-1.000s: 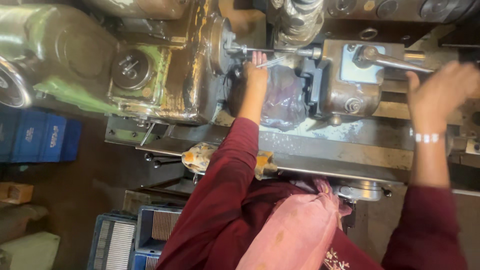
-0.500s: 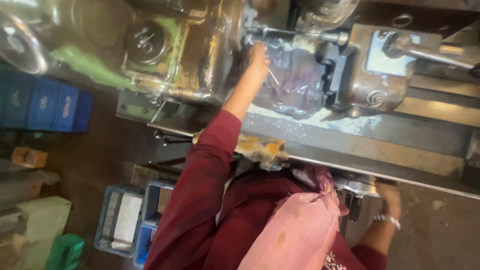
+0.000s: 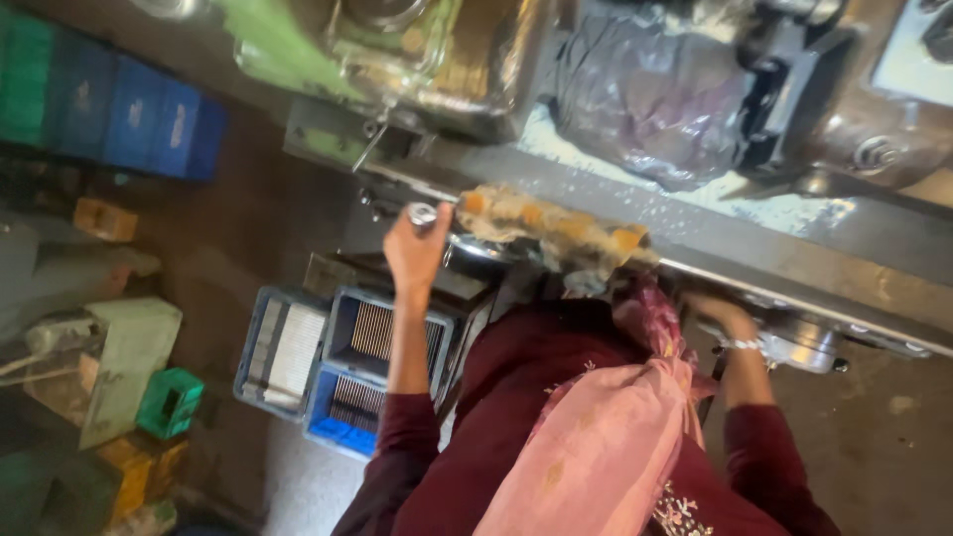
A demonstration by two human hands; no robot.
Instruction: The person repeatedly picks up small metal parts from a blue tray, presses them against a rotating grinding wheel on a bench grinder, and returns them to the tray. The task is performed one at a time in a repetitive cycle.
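Steel handle (image 3: 423,213) gripped by left hand (image 3: 415,253) at machine edge (image 3: 695,260).

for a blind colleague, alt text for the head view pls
A person at a lathe grips a small metal cylinder in the left hand, while the right hand rests by a handwheel; blue crates sit on the floor below.

Both arms reach forward from the body, hands at different heights and well apart.

The left hand (image 3: 417,248) is raised on a bare forearm that runs nearly straight up the frame, its maroon sleeve pushed back to the elbow; the fingers are curled closed around a small object. The right hand (image 3: 717,310) sits lower and closer to the torso, palm down with fingers bent, a bracelet at the wrist, its grip hidden from view.
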